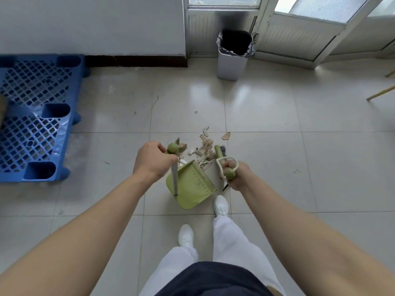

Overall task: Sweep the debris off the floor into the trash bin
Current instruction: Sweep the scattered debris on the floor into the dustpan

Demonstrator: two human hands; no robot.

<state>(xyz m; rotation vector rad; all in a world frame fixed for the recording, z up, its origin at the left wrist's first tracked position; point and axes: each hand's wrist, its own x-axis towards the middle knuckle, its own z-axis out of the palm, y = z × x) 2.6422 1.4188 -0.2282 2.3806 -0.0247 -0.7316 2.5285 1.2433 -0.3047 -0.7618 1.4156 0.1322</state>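
My left hand (pixel 152 160) grips the top of the long handle of a green dustpan (pixel 192 186), which rests on the floor tiles just in front of my feet. My right hand (pixel 237 176) holds the green handle of a broom, whose head (pixel 220 151) touches the floor beside a pile of torn cardboard debris (pixel 206 149). The debris lies just beyond the dustpan's open lip. A grey trash bin (pixel 233 60) with a black liner stands farther ahead against the door frame.
A blue plastic pallet (pixel 36 116) lies on the floor at the left by the white wall. Glass doors (pixel 299 28) stand behind the bin. Wooden sticks (pixel 382 91) poke in at the right edge. My white shoes (pixel 221 206) stand close behind the dustpan.
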